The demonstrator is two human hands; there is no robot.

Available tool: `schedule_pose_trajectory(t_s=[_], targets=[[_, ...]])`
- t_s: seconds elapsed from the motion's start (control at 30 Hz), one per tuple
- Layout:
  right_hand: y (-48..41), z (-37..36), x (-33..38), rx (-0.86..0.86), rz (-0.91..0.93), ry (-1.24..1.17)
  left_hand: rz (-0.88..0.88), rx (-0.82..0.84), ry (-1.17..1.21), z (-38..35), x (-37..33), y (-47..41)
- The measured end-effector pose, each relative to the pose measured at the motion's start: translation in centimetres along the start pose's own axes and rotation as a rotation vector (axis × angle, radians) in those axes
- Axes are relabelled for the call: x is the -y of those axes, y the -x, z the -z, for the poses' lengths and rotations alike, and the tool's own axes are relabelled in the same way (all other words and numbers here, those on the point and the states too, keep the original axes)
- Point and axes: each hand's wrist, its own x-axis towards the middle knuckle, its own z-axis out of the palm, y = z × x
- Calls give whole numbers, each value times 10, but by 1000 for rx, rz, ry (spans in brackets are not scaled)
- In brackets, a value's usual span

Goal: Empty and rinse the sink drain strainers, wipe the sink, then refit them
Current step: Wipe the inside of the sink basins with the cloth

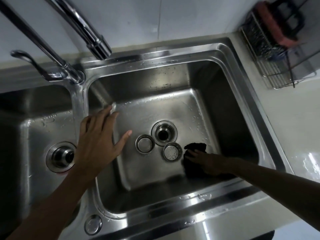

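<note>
Two round steel strainers lie loose on the floor of the right sink basin [225, 104]: one strainer [145, 143] left of the open drain hole [164, 133], the other strainer [172, 151], perforated, just below it. My right hand [206, 161] presses flat on a dark cloth [195, 149] on the basin floor, right of the strainers. My left hand [99, 141] hovers with fingers spread over the divider between the basins, holding nothing. The left basin's drain [60, 157] shows a dark hole with no strainer seen in it.
Two chrome taps [83, 28] reach over the sink from the back left, with a lever handle [29, 59]. A wire rack [280, 54] holding a red-and-black item stands on the counter at the back right. Water drops sit on the sink rim [190, 203].
</note>
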Motion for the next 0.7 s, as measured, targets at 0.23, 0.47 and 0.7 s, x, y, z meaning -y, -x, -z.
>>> schedule_pose_trajectory(t_s=[0.23, 0.47, 0.7], targets=[[-1, 14, -24, -293, -337, 133, -16, 15, -82, 0, -2, -1], [-32, 98, -45, -777, -377, -198, 48, 6, -144, -3, -7, -4], [-61, 216, 86, -1288, 209, -160, 193, 31, -140, 1, -7, -2]])
